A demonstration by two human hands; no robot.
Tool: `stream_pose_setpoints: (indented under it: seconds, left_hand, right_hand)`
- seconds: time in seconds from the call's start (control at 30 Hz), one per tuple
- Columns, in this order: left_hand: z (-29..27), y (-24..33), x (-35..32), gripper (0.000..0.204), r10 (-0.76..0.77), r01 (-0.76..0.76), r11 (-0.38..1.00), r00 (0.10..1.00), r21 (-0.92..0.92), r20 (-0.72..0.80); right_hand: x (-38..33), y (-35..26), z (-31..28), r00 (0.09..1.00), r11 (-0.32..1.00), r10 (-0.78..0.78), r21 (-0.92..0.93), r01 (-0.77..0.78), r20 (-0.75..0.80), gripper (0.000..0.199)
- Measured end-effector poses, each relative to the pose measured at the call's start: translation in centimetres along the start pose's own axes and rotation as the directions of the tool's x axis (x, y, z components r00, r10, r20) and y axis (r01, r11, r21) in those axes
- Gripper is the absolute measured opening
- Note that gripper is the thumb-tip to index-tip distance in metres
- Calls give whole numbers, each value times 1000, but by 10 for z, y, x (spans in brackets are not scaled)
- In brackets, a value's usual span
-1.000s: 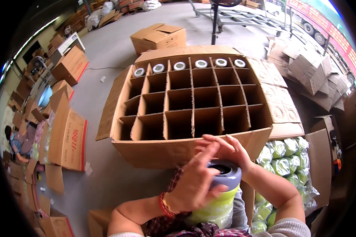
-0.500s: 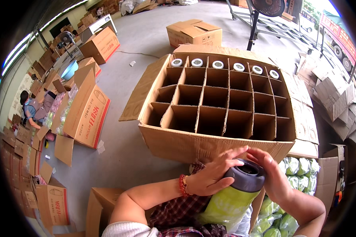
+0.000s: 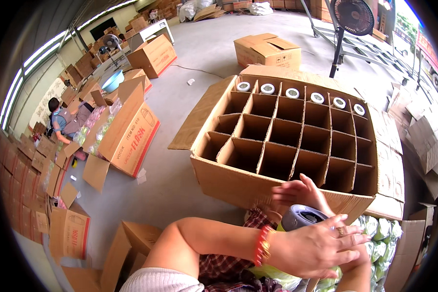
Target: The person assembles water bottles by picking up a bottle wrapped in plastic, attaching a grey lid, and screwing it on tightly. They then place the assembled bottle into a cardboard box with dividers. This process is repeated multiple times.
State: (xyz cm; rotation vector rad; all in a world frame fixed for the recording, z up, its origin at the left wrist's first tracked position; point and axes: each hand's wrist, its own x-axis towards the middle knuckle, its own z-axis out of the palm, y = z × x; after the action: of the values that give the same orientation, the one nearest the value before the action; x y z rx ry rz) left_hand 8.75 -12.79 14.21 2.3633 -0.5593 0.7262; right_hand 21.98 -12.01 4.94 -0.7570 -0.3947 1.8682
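Observation:
A flask (image 3: 301,217) with a purple-grey collar round its open top and a lime-green body stands upright close to my body, partly hidden by my arms. My forearms cross around it. My left hand (image 3: 316,248), its wrist in a red and gold bracelet, lies across the near right side with fingers stretched out over my right wrist. On the flask's far side, my right hand (image 3: 304,194) has its fingers spread and slightly blurred. Just beyond is an open carton (image 3: 238,187) with cardboard dividers; several white round tops (image 3: 292,93) fill its far row.
Green bagged goods (image 3: 382,238) are stacked at my right. An opened carton (image 3: 136,143) stands to the left, with a co-worker (image 3: 65,119) behind it. Farther off are a closed carton (image 3: 267,51), a floor fan (image 3: 353,17) and flattened cardboard (image 3: 423,131).
My left hand has swept from the flask's left side across to its right. My right hand has moved round to the far left side. The whole view has shifted slightly.

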Motion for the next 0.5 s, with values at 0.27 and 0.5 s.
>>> stream_pose_setpoints:
  seconds: [0.27,0.5]
  left_hand:
    - [-5,-46,-84,56,-378,307,901,902,-307,-208]
    - [3,6,-24,70,-306,313,919,950,240,-67]
  right_hand:
    - [-115,-8,72,890,860,-402,-422,285,-217,61]
    - [-22,3,18,978,994,-97,68,85,187,60]
